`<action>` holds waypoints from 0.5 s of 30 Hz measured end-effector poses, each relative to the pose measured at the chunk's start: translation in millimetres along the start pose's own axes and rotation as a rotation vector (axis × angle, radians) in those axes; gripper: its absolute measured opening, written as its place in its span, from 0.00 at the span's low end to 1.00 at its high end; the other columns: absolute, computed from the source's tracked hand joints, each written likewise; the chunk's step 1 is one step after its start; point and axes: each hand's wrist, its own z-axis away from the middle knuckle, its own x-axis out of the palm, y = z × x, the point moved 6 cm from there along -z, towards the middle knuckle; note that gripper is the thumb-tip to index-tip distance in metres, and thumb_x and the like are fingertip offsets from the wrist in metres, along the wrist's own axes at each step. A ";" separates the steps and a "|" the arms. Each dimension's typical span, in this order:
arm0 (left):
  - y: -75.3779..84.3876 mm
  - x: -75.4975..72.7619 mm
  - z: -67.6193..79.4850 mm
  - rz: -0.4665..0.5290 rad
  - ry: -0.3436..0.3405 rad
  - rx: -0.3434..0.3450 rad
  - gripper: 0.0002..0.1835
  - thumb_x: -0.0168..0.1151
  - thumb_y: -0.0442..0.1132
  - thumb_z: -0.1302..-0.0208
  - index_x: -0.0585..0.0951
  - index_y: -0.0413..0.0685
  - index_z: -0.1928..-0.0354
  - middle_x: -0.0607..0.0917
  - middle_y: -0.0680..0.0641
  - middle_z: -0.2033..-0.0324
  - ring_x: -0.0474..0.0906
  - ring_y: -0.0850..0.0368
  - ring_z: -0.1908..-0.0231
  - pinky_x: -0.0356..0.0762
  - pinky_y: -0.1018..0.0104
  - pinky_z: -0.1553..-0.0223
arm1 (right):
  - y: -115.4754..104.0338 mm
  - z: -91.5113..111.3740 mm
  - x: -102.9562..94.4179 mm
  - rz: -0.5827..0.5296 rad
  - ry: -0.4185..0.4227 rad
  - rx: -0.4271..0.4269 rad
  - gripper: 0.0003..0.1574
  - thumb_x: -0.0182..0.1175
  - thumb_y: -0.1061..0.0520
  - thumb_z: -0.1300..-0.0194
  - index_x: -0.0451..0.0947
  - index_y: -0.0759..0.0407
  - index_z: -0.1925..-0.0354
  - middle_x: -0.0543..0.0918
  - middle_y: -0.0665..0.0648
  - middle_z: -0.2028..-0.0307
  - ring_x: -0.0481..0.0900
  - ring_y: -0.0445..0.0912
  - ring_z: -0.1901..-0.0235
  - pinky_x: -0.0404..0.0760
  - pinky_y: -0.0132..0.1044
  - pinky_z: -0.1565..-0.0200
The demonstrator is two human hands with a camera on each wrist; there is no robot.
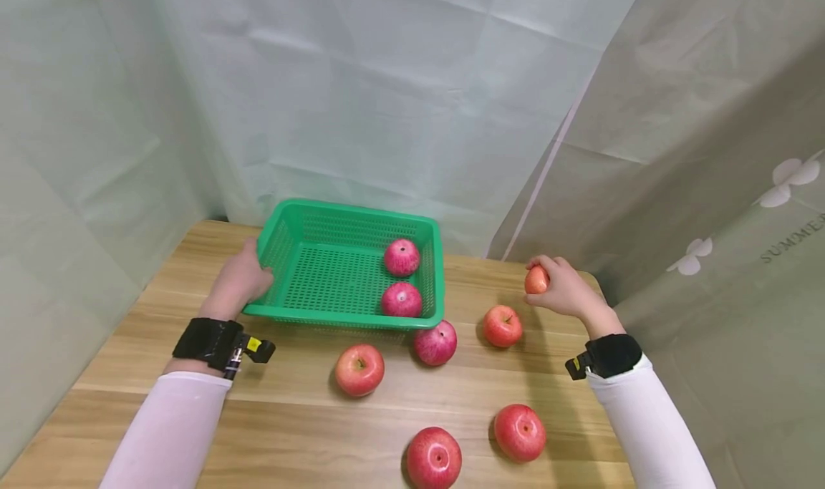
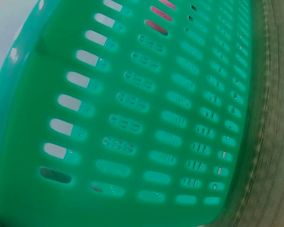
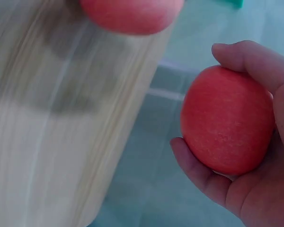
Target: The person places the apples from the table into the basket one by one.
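My left hand (image 1: 241,278) grips the left rim of a green plastic basket (image 1: 341,318), whose slotted wall fills the left wrist view. Inside the basket, two dark pink apples, a rear one (image 1: 402,257) and a front one (image 1: 402,300), lie at the right end. At the back right of the table, my right hand (image 1: 561,288) holds a red apple (image 3: 227,120) between thumb and fingers. A red-orange apple (image 1: 503,326) rests on the wood just left of and below that hand. Another dark pink apple (image 1: 435,344) sits by the basket's front right corner.
On the wooden table (image 1: 290,432) lie a red-yellow apple (image 1: 359,370) in front of the basket and two red apples near the front, one in the middle (image 1: 434,458) and one to the right (image 1: 520,432). Pale curtains (image 1: 399,102) hang close behind the table and at both sides.
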 end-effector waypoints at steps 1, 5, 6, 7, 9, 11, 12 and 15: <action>-0.1 0.2 0.0 0.001 0.000 0.000 0.40 0.48 0.35 0.23 0.42 0.25 0.20 0.71 0.17 0.43 0.75 0.30 0.55 0.76 0.46 0.61 | -4.2 -1.4 0.4 0.000 -0.008 -0.010 0.38 0.78 0.52 0.41 0.75 0.61 0.37 0.75 0.70 0.45 0.77 0.63 0.48 0.82 0.59 0.51; -0.4 0.6 -0.2 0.003 0.003 0.003 0.40 0.48 0.35 0.23 0.42 0.24 0.20 0.71 0.16 0.42 0.75 0.30 0.54 0.77 0.44 0.59 | -20.2 -5.5 2.8 0.000 -0.020 -0.042 0.37 0.77 0.51 0.40 0.76 0.60 0.37 0.75 0.70 0.44 0.77 0.63 0.49 0.82 0.59 0.51; -0.4 0.5 -0.2 0.004 0.002 0.004 0.40 0.48 0.34 0.23 0.42 0.24 0.20 0.71 0.16 0.42 0.75 0.30 0.54 0.77 0.44 0.59 | -23.7 -6.7 3.6 -0.001 -0.019 -0.048 0.36 0.77 0.51 0.40 0.76 0.60 0.38 0.75 0.70 0.45 0.77 0.62 0.49 0.82 0.59 0.51; -0.2 0.5 -0.2 0.005 0.002 0.004 0.40 0.48 0.34 0.23 0.42 0.24 0.20 0.71 0.16 0.42 0.75 0.30 0.54 0.77 0.44 0.59 | -27.3 -7.7 4.4 -0.004 -0.020 -0.051 0.36 0.77 0.51 0.40 0.76 0.59 0.37 0.75 0.69 0.44 0.78 0.62 0.49 0.82 0.59 0.50; -0.4 0.3 -0.2 0.003 0.002 0.003 0.40 0.48 0.34 0.23 0.42 0.24 0.20 0.71 0.16 0.42 0.75 0.30 0.55 0.76 0.44 0.59 | -34.3 -10.0 5.4 -0.012 -0.016 -0.063 0.36 0.77 0.51 0.39 0.76 0.58 0.37 0.75 0.69 0.43 0.78 0.62 0.48 0.82 0.59 0.50; 0.2 -0.2 0.3 0.000 0.002 0.002 0.41 0.48 0.34 0.23 0.41 0.24 0.20 0.71 0.16 0.42 0.76 0.30 0.55 0.77 0.45 0.60 | -41.9 -12.4 6.7 -0.016 -0.015 -0.074 0.36 0.77 0.52 0.39 0.76 0.57 0.37 0.75 0.68 0.42 0.78 0.61 0.48 0.82 0.59 0.49; -0.1 -0.3 0.2 0.001 0.002 0.002 0.41 0.48 0.34 0.23 0.41 0.24 0.20 0.71 0.16 0.42 0.76 0.30 0.55 0.76 0.45 0.60 | -45.7 -13.9 7.8 -0.017 -0.018 -0.079 0.36 0.78 0.52 0.39 0.76 0.56 0.36 0.75 0.68 0.42 0.78 0.61 0.47 0.82 0.59 0.49; 0.5 -0.6 0.1 0.002 0.005 0.002 0.40 0.48 0.34 0.23 0.42 0.24 0.20 0.71 0.16 0.42 0.76 0.31 0.55 0.77 0.45 0.60 | -58.9 -18.6 11.6 -0.017 -0.035 -0.100 0.38 0.78 0.52 0.40 0.75 0.55 0.35 0.74 0.68 0.41 0.78 0.61 0.47 0.83 0.58 0.49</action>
